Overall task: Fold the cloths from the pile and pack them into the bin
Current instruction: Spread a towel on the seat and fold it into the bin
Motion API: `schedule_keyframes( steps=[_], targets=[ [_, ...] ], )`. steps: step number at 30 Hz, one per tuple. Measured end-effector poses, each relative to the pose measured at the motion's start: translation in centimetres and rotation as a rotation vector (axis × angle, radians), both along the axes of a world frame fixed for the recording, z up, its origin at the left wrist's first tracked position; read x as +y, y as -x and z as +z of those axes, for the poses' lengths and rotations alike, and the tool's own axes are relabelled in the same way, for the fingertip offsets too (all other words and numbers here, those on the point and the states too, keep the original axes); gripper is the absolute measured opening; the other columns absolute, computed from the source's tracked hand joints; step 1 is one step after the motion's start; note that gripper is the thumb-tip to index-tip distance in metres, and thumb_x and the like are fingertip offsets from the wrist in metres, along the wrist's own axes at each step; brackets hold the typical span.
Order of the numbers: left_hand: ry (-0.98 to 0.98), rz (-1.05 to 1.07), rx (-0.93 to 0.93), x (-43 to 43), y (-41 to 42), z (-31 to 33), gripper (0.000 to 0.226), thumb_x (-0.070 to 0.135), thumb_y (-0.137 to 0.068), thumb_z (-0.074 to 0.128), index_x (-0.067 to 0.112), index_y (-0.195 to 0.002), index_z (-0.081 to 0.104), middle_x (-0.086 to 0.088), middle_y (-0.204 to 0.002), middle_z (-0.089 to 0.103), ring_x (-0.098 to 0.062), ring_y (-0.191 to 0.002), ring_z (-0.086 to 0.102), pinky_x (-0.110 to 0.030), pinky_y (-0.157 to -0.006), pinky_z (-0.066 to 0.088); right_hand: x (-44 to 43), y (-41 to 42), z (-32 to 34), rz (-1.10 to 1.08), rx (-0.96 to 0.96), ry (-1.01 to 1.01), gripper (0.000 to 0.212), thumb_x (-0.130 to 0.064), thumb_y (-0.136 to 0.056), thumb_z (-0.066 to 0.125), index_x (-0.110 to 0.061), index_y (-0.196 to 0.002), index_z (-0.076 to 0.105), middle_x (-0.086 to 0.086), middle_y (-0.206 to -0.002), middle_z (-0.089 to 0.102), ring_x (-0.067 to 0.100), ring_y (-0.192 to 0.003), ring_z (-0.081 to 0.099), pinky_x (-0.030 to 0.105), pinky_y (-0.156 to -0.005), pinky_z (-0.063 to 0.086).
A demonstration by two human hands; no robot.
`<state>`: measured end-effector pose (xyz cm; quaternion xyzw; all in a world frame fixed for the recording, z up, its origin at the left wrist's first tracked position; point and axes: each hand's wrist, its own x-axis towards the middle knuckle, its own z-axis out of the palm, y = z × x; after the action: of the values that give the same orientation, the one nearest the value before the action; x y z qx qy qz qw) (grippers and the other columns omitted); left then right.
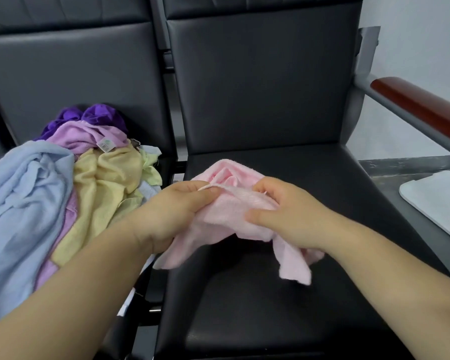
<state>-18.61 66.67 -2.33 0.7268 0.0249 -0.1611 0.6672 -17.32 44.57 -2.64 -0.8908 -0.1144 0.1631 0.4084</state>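
A crumpled pink cloth hangs over the black seat in the middle, held up by both hands. My left hand pinches its upper left edge. My right hand grips its upper right part, with loose corners dangling below. On the seat to the left lies the pile of cloths: light blue in front, yellow and lilac in the middle, dark purple at the back. A white flat thing at the right edge may be the bin or its lid; only part of it shows.
Two black padded chair seats stand side by side with a gap between them. Their backrests rise behind. A grey metal armrest with a red-brown wooden top runs along the right. A dark marbled surface lies beyond it.
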Motion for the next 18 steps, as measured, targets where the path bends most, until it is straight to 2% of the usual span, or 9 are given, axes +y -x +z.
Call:
schedule_keyframes(
  steps=[2, 4, 6, 9, 11, 14, 15, 17, 18],
  targets=[
    [-0.081, -0.019, -0.046, -0.2, 0.2, 0.0, 0.029, 0.026, -0.103, 0.055, 0.012, -0.088, 0.077, -0.012, -0.088, 0.075, -0.017, -0.080, 0.069, -0.029, -0.074, 0.054, 0.0, 0.1, -0.4, -0.015, -0.142, 0.088, 0.006, -0.026, -0.091, 0.060, -0.032, -0.092, 0.062, -0.005, -0.090, 0.066, 0.020, -0.084, 0.065, 0.039, -0.072, 0.055],
    [-0.213, -0.061, -0.101, -0.3, 0.3, 0.2, 0.033, 0.035, -0.099, 0.060, 0.008, -0.087, 0.075, -0.016, -0.083, 0.072, -0.017, -0.078, 0.065, -0.035, -0.078, 0.052, -0.3, 0.0, -0.5, -0.060, -0.306, 0.151, 0.015, -0.020, -0.092, 0.056, -0.032, -0.087, 0.064, -0.009, -0.087, 0.063, 0.013, -0.080, 0.061, 0.030, -0.065, 0.050],
    [-0.359, -0.129, -0.161, -0.4, 0.4, 0.4, 0.042, 0.041, -0.095, 0.063, 0.001, -0.083, 0.065, -0.011, -0.072, 0.060, -0.014, -0.071, 0.055, -0.034, -0.073, 0.046, -0.8, -0.4, -0.1, -0.138, -0.426, 0.174, 0.023, -0.017, -0.093, 0.051, -0.030, -0.085, 0.068, -0.010, -0.087, 0.064, 0.012, -0.081, 0.060, 0.029, -0.065, 0.048],
    [-0.584, -0.201, -0.285, -0.4, 0.4, 0.6, 0.036, 0.034, -0.099, 0.058, 0.004, -0.079, 0.059, 0.003, -0.069, 0.052, -0.010, -0.067, 0.048, -0.031, -0.068, 0.042, -1.5, -0.7, 0.5, -0.242, -0.347, 0.079, 0.038, -0.011, -0.096, 0.044, -0.032, -0.096, 0.076, -0.015, -0.096, 0.071, 0.008, -0.087, 0.062, 0.027, -0.066, 0.052],
    [-0.699, -0.193, -0.326, -0.2, 0.4, 0.5, 0.026, 0.022, -0.099, 0.053, 0.013, -0.077, 0.061, 0.004, -0.072, 0.054, -0.010, -0.070, 0.049, -0.034, -0.070, 0.044, -1.5, -0.6, 0.9, -0.295, -0.160, -0.139, 0.042, -0.007, -0.096, 0.044, -0.033, -0.093, 0.077, -0.013, -0.092, 0.073, 0.009, -0.079, 0.064, 0.023, -0.059, 0.050],
    [-0.561, -0.031, -0.275, 0.0, 0.4, 0.1, 0.020, 0.023, -0.096, 0.051, 0.012, -0.083, 0.063, 0.003, -0.074, 0.055, -0.011, -0.071, 0.050, -0.033, -0.069, 0.041, -1.4, -0.2, 1.4, -0.247, 0.045, -0.398, 0.017, -0.016, -0.093, 0.056, -0.024, -0.090, 0.070, -0.009, -0.086, 0.070, 0.015, -0.083, 0.064, 0.032, -0.069, 0.050],
    [-0.462, 0.079, -0.272, -0.1, 0.4, 0.1, 0.020, 0.028, -0.090, 0.052, 0.013, -0.085, 0.064, 0.003, -0.074, 0.058, -0.012, -0.071, 0.052, -0.032, -0.067, 0.041, -1.6, -0.1, 1.6, -0.169, 0.035, -0.336, 0.006, -0.026, -0.089, 0.063, -0.025, -0.093, 0.068, -0.010, -0.088, 0.069, 0.015, -0.083, 0.063, 0.032, -0.069, 0.049],
    [-0.221, 0.244, -0.220, -0.3, 0.5, 0.7, 0.023, 0.032, -0.079, 0.053, 0.014, -0.083, 0.068, -0.002, -0.076, 0.065, -0.019, -0.072, 0.059, -0.037, -0.063, 0.048, -1.5, 0.1, 1.8, 0.060, -0.021, 0.022, 0.017, -0.041, -0.082, 0.074, -0.033, -0.094, 0.066, -0.010, -0.092, 0.069, 0.013, -0.082, 0.066, 0.032, -0.066, 0.052],
    [-0.091, 0.231, -0.165, -0.3, 0.5, 1.0, 0.024, 0.032, -0.078, 0.058, 0.013, -0.084, 0.069, -0.010, -0.078, 0.066, -0.026, -0.073, 0.061, -0.046, -0.063, 0.051, -1.2, 0.2, 1.6, 0.160, -0.038, 0.211, 0.014, -0.041, -0.084, 0.073, -0.032, -0.091, 0.066, -0.004, -0.091, 0.071, 0.016, -0.078, 0.067, 0.037, -0.063, 0.054]
  ],
)
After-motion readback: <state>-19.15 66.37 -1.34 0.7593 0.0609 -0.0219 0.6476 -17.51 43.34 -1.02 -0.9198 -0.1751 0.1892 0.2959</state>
